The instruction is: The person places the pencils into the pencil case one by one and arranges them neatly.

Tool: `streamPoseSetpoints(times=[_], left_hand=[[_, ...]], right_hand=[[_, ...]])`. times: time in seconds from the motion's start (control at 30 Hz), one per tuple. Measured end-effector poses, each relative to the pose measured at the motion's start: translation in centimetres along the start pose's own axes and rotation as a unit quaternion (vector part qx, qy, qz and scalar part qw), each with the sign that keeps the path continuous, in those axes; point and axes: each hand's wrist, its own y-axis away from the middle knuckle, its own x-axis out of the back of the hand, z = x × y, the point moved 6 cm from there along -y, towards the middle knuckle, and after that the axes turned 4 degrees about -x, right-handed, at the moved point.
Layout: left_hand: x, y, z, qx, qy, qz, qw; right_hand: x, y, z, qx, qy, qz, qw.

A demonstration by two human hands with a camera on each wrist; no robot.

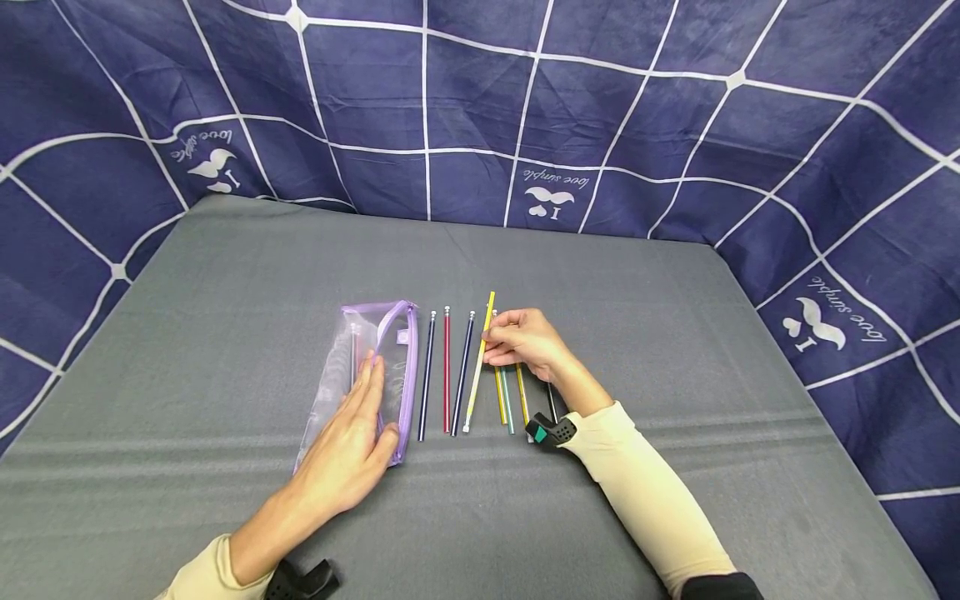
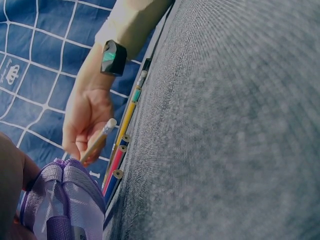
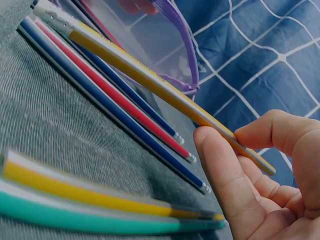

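Note:
My right hand [image 1: 525, 342] pinches a yellow pencil [image 1: 477, 379] between thumb and fingers near its eraserless end. In the right wrist view this pencil [image 3: 150, 82] is tilted above the others, its white eraser pointing away from the hand. My left hand [image 1: 348, 450] rests on a see-through mesh pencil pouch [image 1: 408, 392] with purple trim, fingers extended over it and thumb by the zipper edge. Through the mesh a pencil [image 1: 355, 358] shows inside. Between pouch and right hand lie a dark blue pencil [image 1: 427, 375], a red pencil [image 1: 447, 375] and another dark blue pencil [image 1: 462, 375].
Under and beside the right hand lie another yellow pencil [image 1: 500, 400], a green pencil [image 1: 507, 404], a further yellow pencil [image 1: 522, 392] and a black pencil [image 1: 552, 404]. Grey cloth [image 1: 600, 275] covers the table. A blue checked curtain [image 1: 480, 100] hangs behind and at both sides.

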Motion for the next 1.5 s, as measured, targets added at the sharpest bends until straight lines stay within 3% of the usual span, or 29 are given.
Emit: streamPoseSetpoints(times=[0.83, 1.5], left_hand=[[0.0, 0.1, -0.1, 0.0, -0.002, 0.0, 1.0], [0.0, 0.0, 0.0, -0.007, -0.002, 0.001, 1.0]], right_hand=[[-4.1, -0.7, 0.1, 0.006, -0.021, -0.036, 0.9991], [-6.7, -0.9, -0.2, 0.01, -0.037, -0.041, 0.9984]])
